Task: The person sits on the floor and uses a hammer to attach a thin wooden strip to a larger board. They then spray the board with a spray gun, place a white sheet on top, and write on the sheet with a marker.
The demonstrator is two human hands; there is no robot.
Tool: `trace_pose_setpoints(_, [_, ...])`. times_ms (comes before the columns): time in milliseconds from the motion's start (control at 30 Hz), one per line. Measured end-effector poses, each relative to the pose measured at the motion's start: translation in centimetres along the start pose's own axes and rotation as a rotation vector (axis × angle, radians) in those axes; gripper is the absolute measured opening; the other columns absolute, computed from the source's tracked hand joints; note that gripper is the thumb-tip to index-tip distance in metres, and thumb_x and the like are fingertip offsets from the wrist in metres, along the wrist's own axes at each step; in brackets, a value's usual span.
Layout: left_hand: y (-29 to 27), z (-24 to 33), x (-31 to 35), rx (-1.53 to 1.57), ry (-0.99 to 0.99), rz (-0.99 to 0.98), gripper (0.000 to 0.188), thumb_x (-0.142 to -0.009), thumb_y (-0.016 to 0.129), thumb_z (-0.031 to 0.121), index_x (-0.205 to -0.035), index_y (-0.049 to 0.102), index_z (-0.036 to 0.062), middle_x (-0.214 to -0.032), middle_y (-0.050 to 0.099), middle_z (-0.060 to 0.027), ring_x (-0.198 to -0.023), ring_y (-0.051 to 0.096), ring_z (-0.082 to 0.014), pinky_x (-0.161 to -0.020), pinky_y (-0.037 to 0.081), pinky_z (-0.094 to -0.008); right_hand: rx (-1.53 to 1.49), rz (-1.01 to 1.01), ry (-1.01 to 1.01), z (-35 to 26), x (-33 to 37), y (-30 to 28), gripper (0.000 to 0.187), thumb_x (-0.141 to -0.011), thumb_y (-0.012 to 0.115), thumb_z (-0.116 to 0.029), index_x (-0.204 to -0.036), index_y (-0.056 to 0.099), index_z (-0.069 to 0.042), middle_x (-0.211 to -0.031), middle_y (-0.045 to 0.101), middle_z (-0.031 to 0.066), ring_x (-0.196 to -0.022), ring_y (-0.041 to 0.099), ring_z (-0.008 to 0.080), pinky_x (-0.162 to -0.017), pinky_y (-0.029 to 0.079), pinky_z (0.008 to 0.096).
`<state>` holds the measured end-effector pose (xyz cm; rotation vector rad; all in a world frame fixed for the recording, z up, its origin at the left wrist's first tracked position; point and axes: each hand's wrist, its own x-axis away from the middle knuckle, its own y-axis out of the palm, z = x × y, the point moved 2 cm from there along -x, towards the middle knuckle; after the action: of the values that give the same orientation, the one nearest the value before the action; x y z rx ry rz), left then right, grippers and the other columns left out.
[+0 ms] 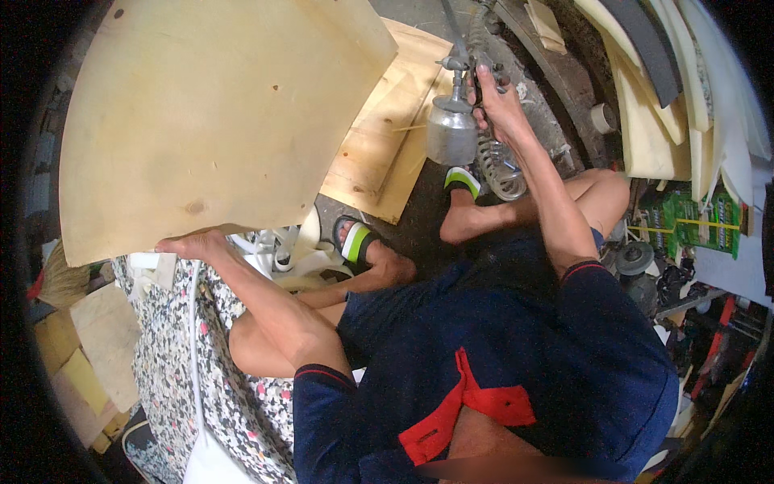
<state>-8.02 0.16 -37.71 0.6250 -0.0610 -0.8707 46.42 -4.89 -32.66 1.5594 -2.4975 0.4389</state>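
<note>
A large sheet of plywood (226, 113) stands tilted at the left, its face turned toward me. My left hand (193, 244) is closed on the sheet's lower edge; the board hides part of the fingers. In my right hand (498, 103) is a spray gun (453, 133) with a round metal cup hanging under it. The fingers wrap round the gun's handle, and the gun is held upright to the right of the sheet, apart from it. From the gun a clear coiled air hose (501, 176) runs down to the floor.
Smaller plywood pieces (379, 137) lie on the floor between sheet and gun. Speckled foam (218, 355) is beside my left leg, with white strips (282, 250) near it. Yellowish foam sheets (645, 121) lean at the right, above green packets (709, 222) and cluttered tools.
</note>
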Motion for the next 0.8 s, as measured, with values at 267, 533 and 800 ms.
trace_pose_setpoints(267, [7.0, 2.1, 0.9, -0.266, 0.015, 0.161, 0.082, -0.099, 0.039, 0.065, -0.14, 0.045, -0.0055, -0.139, 0.053, -0.0177, -0.121, 0.054, -0.0348, -0.103, 0.046, -0.0512, 0.275, 0.004, -0.135, 2.0, -0.2, -2.2, 0.052, -0.095, 0.061, -0.053, -0.088, 0.065, -0.001, -0.07, 0.062, 0.0045, -0.053, 0.054, 0.011, -0.05, 0.046, 0.0286])
trace_pose_setpoints(533, [20.3, 8.4, -4.0, -0.646, 0.046, -0.156, 0.055, -0.097, 0.053, 0.046, -0.101, 0.063, -0.008, -0.089, 0.064, -0.0157, -0.075, 0.063, -0.0243, -0.064, 0.051, -0.0376, 0.338, -0.112, -0.289, 3.6, -2.7, -2.7, 0.059, -0.094, 0.061, -0.059, -0.089, 0.069, -0.001, -0.077, 0.067, 0.0028, -0.075, 0.06, 0.0128, -0.073, 0.048, 0.028])
trace_pose_setpoints(800, [34.6, 7.7, -11.6, -1.169, 0.155, -0.135, 0.032, -0.092, 0.062, 0.027, -0.099, 0.068, -0.0034, -0.093, 0.069, -0.0172, -0.081, 0.068, -0.0287, -0.068, 0.053, -0.041, 0.498, -0.083, -0.318, 5.0, -9.5, -0.1, 0.075, -0.085, 0.06, -0.073, -0.087, 0.069, 0.002, -0.072, 0.068, 0.0091, -0.069, 0.063, 0.0191, -0.068, 0.052, 0.0381])
